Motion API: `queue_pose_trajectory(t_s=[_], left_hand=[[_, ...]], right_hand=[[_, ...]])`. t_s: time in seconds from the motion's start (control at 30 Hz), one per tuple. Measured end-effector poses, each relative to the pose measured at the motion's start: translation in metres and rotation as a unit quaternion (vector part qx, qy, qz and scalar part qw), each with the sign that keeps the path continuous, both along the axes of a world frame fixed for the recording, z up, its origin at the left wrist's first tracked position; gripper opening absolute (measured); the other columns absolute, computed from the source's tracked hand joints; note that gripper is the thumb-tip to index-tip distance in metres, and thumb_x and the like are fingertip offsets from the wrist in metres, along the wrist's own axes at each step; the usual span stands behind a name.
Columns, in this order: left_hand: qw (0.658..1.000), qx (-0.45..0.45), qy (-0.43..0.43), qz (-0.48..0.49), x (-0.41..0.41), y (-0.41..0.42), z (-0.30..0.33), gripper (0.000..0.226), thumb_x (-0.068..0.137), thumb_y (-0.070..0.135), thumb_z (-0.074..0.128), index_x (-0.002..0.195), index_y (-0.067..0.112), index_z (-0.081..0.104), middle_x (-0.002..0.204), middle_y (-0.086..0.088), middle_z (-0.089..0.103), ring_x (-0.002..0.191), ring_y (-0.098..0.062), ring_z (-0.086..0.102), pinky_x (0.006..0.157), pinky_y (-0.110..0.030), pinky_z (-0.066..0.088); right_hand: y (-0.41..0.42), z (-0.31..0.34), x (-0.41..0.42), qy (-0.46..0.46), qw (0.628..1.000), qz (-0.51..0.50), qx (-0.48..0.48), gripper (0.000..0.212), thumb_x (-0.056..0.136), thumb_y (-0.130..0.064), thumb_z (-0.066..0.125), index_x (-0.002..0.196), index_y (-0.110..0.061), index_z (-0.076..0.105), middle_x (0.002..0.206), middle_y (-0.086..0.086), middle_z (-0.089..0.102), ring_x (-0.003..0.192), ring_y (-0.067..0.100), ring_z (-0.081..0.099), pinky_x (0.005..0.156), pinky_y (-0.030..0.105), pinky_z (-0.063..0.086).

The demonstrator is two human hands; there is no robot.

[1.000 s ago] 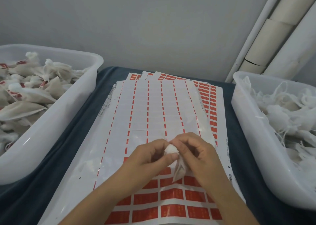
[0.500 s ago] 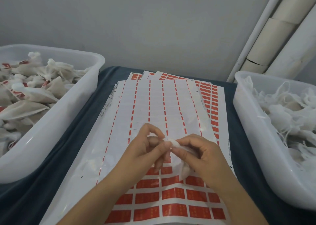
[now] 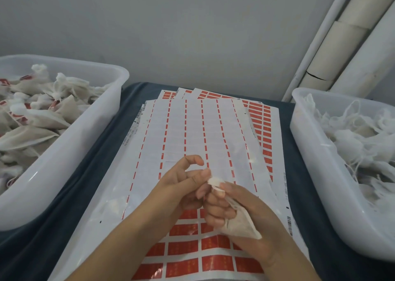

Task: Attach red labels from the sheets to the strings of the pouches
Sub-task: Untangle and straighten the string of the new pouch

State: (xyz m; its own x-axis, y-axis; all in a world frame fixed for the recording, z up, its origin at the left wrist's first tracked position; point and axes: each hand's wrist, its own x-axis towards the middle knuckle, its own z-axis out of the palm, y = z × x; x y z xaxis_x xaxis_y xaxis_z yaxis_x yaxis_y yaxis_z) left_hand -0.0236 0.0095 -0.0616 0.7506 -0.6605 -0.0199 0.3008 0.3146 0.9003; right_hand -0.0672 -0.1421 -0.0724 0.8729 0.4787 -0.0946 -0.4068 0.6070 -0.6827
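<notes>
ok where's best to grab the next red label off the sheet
Judging by the top sheet, peeled bare down to the near rows, take a red label by a corner, lifting with a fingertip of the left hand; it lies flat, so only an edge gives purchase.

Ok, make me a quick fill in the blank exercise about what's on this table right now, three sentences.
1. The right hand holds a white ____ above the label sheet.
2. The remaining labels on that sheet are coloured ____.
3. The bin whose pouches already carry labels sits on the person's ____ side.

Missing words: pouch; red; left
</notes>
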Motion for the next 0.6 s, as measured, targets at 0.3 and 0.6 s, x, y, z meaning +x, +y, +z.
queue_pose_trajectory(t_s=[0.3,0.6], left_hand=[[0.996,-0.021,0.076,-0.037,0.0006,0.0012,-0.0007,0.026,0.075,0.024,0.068,0.097,0.017,0.056,0.051,0.003,0.043,0.048,-0.006,0.043,0.045,-0.014,0.040],[0.984,-0.053,0.157,-0.061,0.0003,0.0024,-0.0001,0.029,0.066,0.018,0.072,0.095,0.017,0.065,0.057,0.000,0.049,0.050,-0.009,0.046,0.045,-0.018,0.038]], right_hand=[[-0.0047,-0.0014,-0.0014,-0.026,0.998,0.036,-0.050,0.049,0.079,-0.029,0.070,0.105,-0.001,0.039,0.062,-0.003,0.052,0.049,0.003,0.049,0.056,0.018,0.047],[-0.0082,0.0023,-0.0045,-0.026,0.998,0.052,-0.023,0.032,0.084,-0.025,0.065,0.100,0.001,0.055,0.066,-0.003,0.051,0.053,0.003,0.048,0.058,0.018,0.046]])
